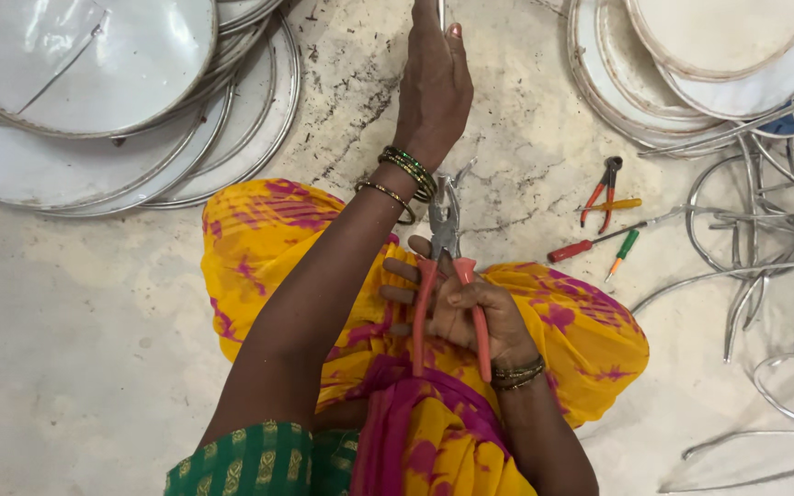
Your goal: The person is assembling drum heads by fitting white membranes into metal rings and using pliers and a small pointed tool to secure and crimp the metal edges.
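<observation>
My left hand [434,87] reaches forward to the top edge of the view, its fingers closed on a thin metal wire [440,11] that runs back toward my lap. My right hand [470,317] rests over my yellow and pink garment and grips a pair of pliers [443,230] by its salmon-coloured handles. The steel jaws point away from me, just beside my left wrist and its bangles, and seem to pinch the wire there.
Round white discs with metal rims are stacked at the top left [94,92] and top right [691,55]. Bent metal wire hoops [765,230] lie tangled on the right. Red-handled pliers [604,188] and small screwdrivers [590,243] lie on the stone floor.
</observation>
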